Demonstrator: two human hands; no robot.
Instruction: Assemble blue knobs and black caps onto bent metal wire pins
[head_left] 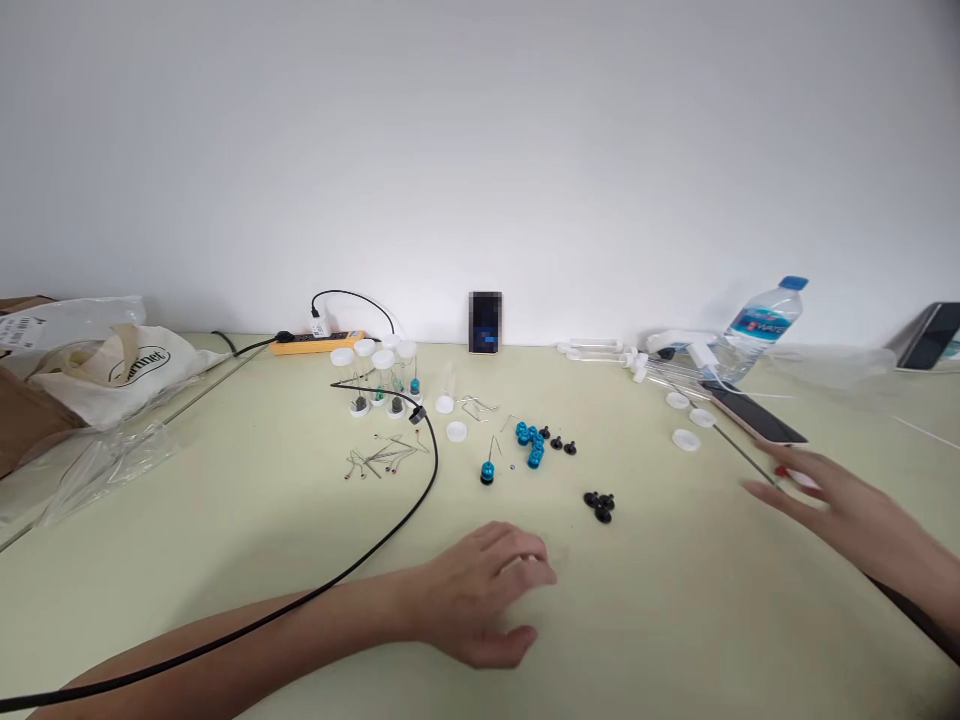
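Work on small parts laid out across pale green table (pixel 675 620), seemingly at an early or paused stage, since both hands empty at this moment. Left hand (pixel 480 600) resting palm down on bare table surface in front centre, fingers loosely curled and relaxed, gripping nothing. Right hand (pixel 832 505) stretched out low at right, fingers spread open and holding nothing, fingertips just beside thin metal rod (pixel 739 452) and near smartphone (pixel 754 413) lying flat. Parts well apart from left hand: one blue knob with pin (pixel 487 468) standing upright alone, looking like a finished piece; cluster of blue knobs (pixel 530 440) beside it, not yet with pins; small black pieces (pixel 600 503) in one group nearer, a few more black pieces (pixel 559 442) just beside blue cluster. Loose thin pins (pixel 379 460) scattered to left, under black cable (pixel 405 510) crossing table. Small vials with white caps (pixel 379 375) standing behind, some with pins inside, caps (pixel 686 438) lying loose at right. Judging by this, one piece assembled, most knobs and pins left unassembled
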